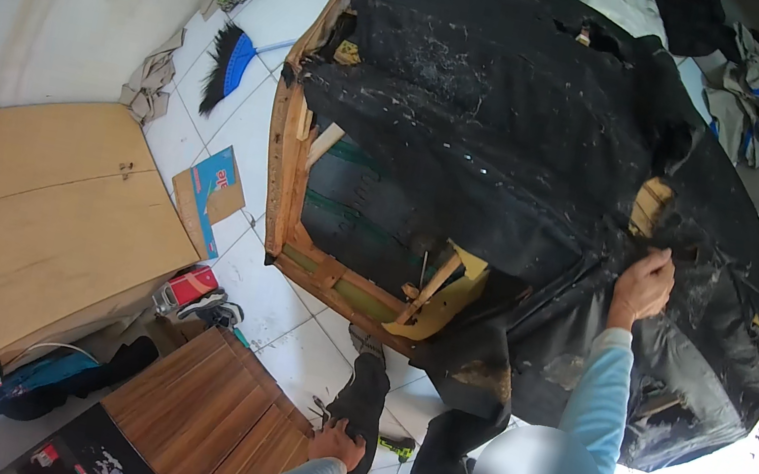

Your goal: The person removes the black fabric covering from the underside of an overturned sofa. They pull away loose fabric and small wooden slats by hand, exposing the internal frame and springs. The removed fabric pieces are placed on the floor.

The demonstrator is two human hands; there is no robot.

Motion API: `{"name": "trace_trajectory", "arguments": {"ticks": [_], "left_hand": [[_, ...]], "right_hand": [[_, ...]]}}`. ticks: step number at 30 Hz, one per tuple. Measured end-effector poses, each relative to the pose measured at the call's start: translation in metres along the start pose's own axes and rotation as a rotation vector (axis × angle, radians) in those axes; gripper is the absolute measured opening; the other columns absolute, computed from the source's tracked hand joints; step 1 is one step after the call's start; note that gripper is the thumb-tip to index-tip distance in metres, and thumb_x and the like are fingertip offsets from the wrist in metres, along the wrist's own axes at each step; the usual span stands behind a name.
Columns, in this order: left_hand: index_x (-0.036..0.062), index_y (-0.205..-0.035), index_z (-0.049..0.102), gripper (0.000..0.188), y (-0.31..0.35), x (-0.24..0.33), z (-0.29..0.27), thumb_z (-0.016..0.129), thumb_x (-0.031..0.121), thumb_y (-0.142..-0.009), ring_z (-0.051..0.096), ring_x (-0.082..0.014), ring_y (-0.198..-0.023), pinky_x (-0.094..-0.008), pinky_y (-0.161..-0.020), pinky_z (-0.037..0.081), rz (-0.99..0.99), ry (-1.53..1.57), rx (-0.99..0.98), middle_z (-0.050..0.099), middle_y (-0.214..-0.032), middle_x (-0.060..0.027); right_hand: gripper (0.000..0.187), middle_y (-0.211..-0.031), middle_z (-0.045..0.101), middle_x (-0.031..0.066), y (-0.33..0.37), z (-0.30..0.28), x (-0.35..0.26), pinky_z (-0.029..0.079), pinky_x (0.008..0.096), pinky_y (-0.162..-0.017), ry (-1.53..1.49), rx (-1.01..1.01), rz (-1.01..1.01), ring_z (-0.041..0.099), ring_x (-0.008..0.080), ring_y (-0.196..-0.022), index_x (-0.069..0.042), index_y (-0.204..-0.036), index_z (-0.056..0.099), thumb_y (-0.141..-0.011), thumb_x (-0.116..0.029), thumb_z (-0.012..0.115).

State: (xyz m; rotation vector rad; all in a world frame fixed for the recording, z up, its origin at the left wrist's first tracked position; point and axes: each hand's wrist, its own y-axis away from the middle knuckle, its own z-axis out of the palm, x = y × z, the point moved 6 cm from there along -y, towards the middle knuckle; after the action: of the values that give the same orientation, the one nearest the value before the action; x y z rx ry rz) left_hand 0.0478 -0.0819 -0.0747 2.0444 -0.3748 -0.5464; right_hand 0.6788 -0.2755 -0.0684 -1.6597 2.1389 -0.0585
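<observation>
**Q:** How are the hands placed?

**A:** The bare right hand [643,286], below a pale-blue sleeve, lies against the torn black sheet cover [612,126] on the right part of the overturned, wood-framed sofa [290,150]. Its fingers are curled; whether they pinch the cover cannot be told. The bare left hand [337,445] rests at the person's knee, on the sofa's near side, with a slim dark tool [321,409] beside it; its grip is not discernible.

**Q:** What might fail at the cover?

**A:** A hard pull could lengthen the ragged hole just beyond the right hand. Splinters or fasteners, if hidden beneath, could prick the fingers.

**Q:** And farther out?

**A:** In the sofa's left half, exposed zigzag metal springs [361,195] could snag a loose flap. On the sofa's near side, a green-and-black power tool [401,447] between the legs could be kicked by a careless step.
</observation>
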Motion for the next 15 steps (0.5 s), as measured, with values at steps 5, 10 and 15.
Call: {"name": "trace_trajectory", "arguments": {"ticks": [5, 10, 15], "left_hand": [[0.0156, -0.149, 0.06, 0.067, -0.012, 0.003, -0.002, 0.064, 0.047, -0.09, 0.059, -0.0419, -0.134, -0.0498, -0.113, 0.049, 0.029, -0.075, -0.006, 0.06, -0.149, -0.0185], [0.0068, -0.142, 0.064, 0.063, -0.022, 0.007, -0.002, 0.063, 0.047, -0.093, 0.066, -0.0407, -0.124, -0.0474, -0.105, 0.055, 0.185, -0.08, 0.095, 0.063, -0.143, -0.0223], [0.0045, -0.139, 0.065, 0.06, -0.003, 0.015, -0.03, 0.067, 0.039, -0.089, 0.06, -0.0384, -0.132, -0.0498, -0.112, 0.05, 0.133, 0.013, 0.058, 0.067, -0.136, -0.0219]], "right_hand": [[0.047, -0.098, 0.076, 0.0152, -0.003, 0.0, 0.012, 0.051, 0.0577, -0.081, -0.023, 0.015, -0.028, 0.069, 0.0411, -0.096, -0.014, -0.089, 0.078, -0.108, -0.043, 0.046], [0.046, -0.094, 0.076, 0.0165, 0.001, 0.005, 0.005, 0.052, 0.0585, -0.078, -0.01, 0.065, -0.103, 0.069, 0.0424, -0.09, -0.013, -0.089, 0.078, -0.107, -0.042, 0.047], [0.043, -0.107, 0.074, 0.0206, -0.013, 0.006, -0.002, 0.049, 0.0569, -0.09, 0.006, 0.036, -0.074, 0.066, 0.0439, -0.104, -0.006, -0.104, 0.076, -0.105, -0.041, 0.05]]}}
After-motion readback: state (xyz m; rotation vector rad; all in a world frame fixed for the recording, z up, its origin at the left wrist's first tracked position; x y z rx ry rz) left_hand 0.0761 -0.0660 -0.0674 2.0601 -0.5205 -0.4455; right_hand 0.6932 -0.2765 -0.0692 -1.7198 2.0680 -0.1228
